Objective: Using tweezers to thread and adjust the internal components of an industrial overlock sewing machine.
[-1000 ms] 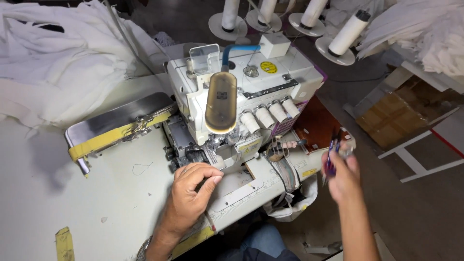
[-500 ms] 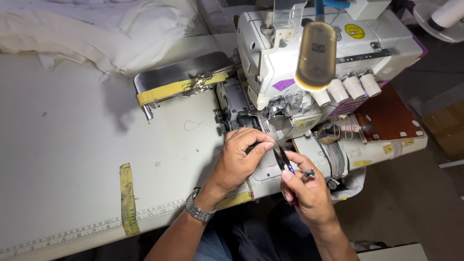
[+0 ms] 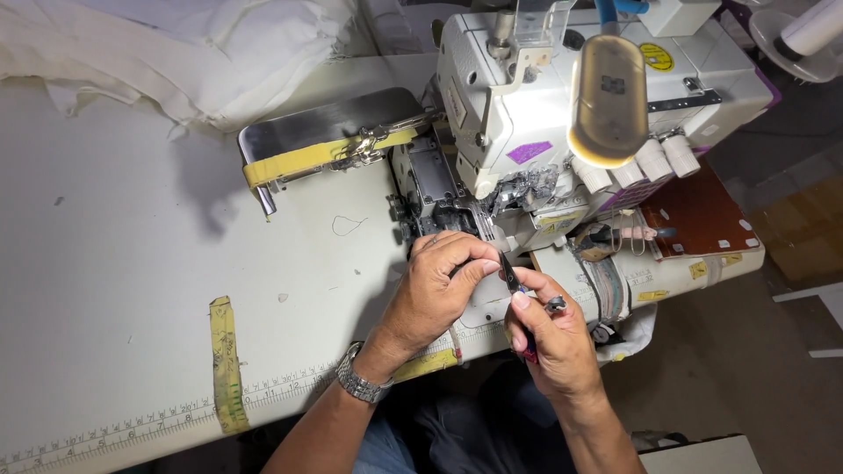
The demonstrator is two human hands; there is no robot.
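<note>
At the front of the white overlock sewing machine (image 3: 562, 114), the right hand (image 3: 553, 338) pinches small dark snips (image 3: 509, 274) whose tip angles toward eleven o'clock, touching the left hand (image 3: 439, 285), whose fingers curl closed around the spot below the needle, above the pale surface (image 3: 132, 290).

I count one overlock sewing machine (image 3: 562, 132), one pair of thread snips (image 3: 511, 274), three white tension knobs (image 3: 637, 167), one wristwatch (image 3: 362, 383), and one thread cone (image 3: 812, 31).
</note>
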